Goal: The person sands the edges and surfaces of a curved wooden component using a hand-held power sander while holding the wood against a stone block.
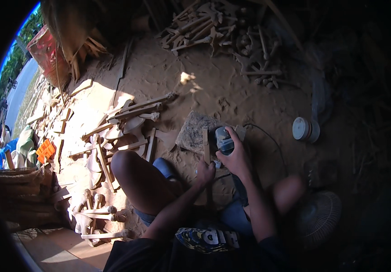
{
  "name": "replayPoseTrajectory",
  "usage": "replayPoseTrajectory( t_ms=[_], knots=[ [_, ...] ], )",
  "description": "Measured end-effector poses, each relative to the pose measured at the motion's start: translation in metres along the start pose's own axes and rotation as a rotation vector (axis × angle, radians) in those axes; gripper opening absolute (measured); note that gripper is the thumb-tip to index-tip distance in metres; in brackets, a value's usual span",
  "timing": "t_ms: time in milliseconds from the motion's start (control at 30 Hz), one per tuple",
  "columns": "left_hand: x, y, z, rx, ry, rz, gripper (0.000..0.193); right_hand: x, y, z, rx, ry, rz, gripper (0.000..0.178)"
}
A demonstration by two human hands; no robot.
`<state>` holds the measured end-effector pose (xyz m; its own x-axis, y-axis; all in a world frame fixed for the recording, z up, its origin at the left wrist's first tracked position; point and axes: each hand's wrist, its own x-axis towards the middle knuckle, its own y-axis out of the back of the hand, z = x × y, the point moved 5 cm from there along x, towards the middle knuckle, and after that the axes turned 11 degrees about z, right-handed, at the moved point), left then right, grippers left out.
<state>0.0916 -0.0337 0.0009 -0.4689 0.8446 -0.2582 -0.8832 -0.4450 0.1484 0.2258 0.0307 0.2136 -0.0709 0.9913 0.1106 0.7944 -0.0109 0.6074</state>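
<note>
- Clock positions are read around the hands, with 12 o'clock at the top of the view.
- Close in at 6 o'clock, a patterned cloth (206, 240) shows at the seated person's lap, between bent legs.
- The left hand (206, 171) is closed round the lower end of a pale bar (206, 140), which stands up toward 12.
- The right hand (235, 156) is wrapped round a grey power tool (225, 141), thumb and index finger apart on its casing; the tool's head is just beside the bar, but whether they touch I cannot tell.
- A rough stone block (191, 131) sits on the dusty floor (154, 75) at 11, just behind the bar.
- A dark cord (277, 145) curves past the right hand, from 1 toward 3.
- A sunlit scatter of bone-shaped pieces (134, 127) spreads from 9 to 10; a smaller cluster (91, 216) lies at 8.
- A round wire grille (320, 217) is in shadow at 4, and a white round container (301, 129) near 2.
- Further off, a brown sack (23, 192) is toward 8, an orange object (45, 150) at 9.
- A big heap (200, 29) of similar pieces lies at 12, spilling toward 1.
- Furthest, a red sack (46, 52) is at 10, with a road (21, 90) and greenery (32, 20) beyond.
</note>
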Motion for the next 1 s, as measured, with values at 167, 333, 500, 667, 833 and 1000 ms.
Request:
replayPoseTrajectory(
  t_ms=[167,333,500,667,833,1000],
  knots=[
    [-0.009,-0.001,0.030,-0.054,0.166,-0.100,0.050,-0.007,0.023,0.020,0.191,0.069,0.200,0.089],
    [0.027,0.011,0.083,0.047,-0.136,-0.138,0.046,-0.010,0.091,0.021,0.015,0.047,0.366,0.085],
    [0.112,0.046,0.193,0.788,-0.747,-0.295,0.039,-0.018,0.140,0.032,0.030,-0.096,0.455,0.085],
    [0.084,0.087,0.307,0.991,-1.366,0.203,0.038,-0.030,0.166,0.048,0.047,-0.188,0.539,0.085],
    [0.077,0.087,0.277,0.072,-0.776,-0.339,0.020,-0.029,0.166,0.062,0.070,-0.059,0.598,0.085],
    [0.109,0.062,0.148,-0.604,0.054,-0.390,0.024,-0.023,0.146,0.046,0.118,-0.156,0.473,0.084]
  ],
)
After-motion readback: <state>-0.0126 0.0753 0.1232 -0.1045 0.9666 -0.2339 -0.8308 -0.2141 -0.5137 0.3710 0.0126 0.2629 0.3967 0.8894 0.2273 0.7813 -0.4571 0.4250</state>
